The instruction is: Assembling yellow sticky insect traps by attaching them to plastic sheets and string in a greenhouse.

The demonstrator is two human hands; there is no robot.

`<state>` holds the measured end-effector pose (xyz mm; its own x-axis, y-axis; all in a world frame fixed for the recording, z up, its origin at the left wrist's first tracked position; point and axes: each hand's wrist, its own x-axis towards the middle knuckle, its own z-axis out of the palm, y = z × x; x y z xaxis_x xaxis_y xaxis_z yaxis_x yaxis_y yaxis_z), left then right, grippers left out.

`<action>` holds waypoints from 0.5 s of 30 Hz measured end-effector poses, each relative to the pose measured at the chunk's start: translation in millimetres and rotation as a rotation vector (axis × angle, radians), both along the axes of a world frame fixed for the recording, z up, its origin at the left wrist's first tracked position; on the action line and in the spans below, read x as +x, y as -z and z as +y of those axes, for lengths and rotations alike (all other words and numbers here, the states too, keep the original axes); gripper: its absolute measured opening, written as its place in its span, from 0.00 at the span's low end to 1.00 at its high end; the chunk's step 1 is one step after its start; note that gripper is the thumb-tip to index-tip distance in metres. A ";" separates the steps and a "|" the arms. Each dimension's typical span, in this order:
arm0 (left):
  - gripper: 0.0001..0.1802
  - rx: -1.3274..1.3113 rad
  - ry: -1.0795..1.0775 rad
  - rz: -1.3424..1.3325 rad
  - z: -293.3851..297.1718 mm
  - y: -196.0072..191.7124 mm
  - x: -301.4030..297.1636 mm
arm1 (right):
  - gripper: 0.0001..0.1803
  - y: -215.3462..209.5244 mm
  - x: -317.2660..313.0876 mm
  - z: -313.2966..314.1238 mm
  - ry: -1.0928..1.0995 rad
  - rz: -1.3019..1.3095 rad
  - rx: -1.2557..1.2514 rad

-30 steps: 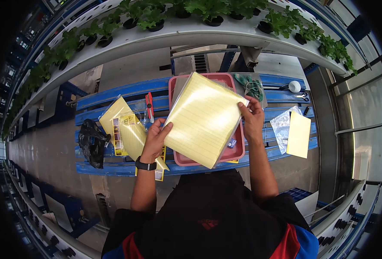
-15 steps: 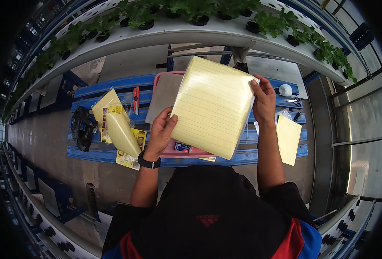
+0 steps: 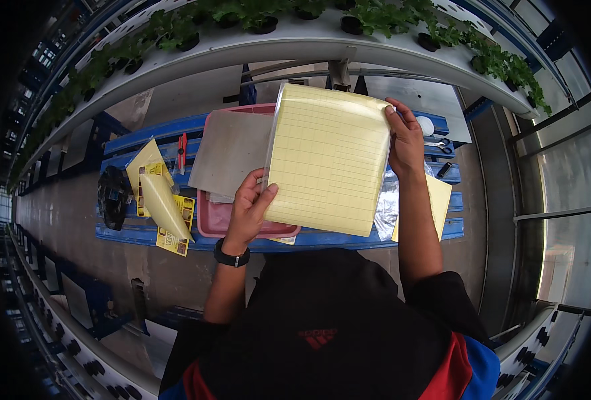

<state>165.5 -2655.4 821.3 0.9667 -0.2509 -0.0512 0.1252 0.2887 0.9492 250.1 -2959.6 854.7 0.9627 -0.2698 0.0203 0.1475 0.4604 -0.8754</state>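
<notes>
Both my hands hold up a glossy yellow sticky trap sheet (image 3: 329, 160) with thin grid lines, tilted slightly over the bench. My left hand (image 3: 247, 203) pinches its lower left edge, thumb on top. At the upper right corner, my right hand (image 3: 405, 137) grips it between thumb and fingers. A clear film edge shows along the sheet's left side. Partly behind it lies a pink tray (image 3: 225, 217), with a greyish flat board (image 3: 232, 150) resting across it. The fingers under the sheet are hidden.
On the blue slatted bench (image 3: 209, 245) lie a red utility knife (image 3: 182, 153), a curled yellow sheet (image 3: 163, 205), yellow printed cards (image 3: 173, 241) and a black plastic bag (image 3: 114, 199). Rightward are scissors (image 3: 444, 144), a white ball (image 3: 423, 125), clear plastic (image 3: 387, 207) and another yellow sheet (image 3: 439, 193). Potted plants (image 3: 375, 17) line a trough beyond.
The yellow sheet has turned slightly to sit straighter, still held in both hands. The view has shifted, so the bench things appear further left and more of the tray shows.
</notes>
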 end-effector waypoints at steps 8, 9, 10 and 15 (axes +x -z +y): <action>0.19 -0.025 -0.088 0.016 -44.8 18.3 -18.7 | 0.12 12.9 -6.7 -35.1 -0.044 0.092 0.116; 0.19 0.018 -0.084 0.005 -47.3 20.6 -21.7 | 0.12 16.5 -10.2 -40.1 -0.036 0.101 0.045; 0.19 0.061 -0.081 -0.005 -50.0 22.0 -24.4 | 0.11 18.5 -13.7 -45.3 -0.027 0.111 -0.027; 0.18 0.134 -0.138 -0.082 -64.4 26.1 -33.9 | 0.14 0.2 -27.6 -57.7 0.122 -0.049 -0.588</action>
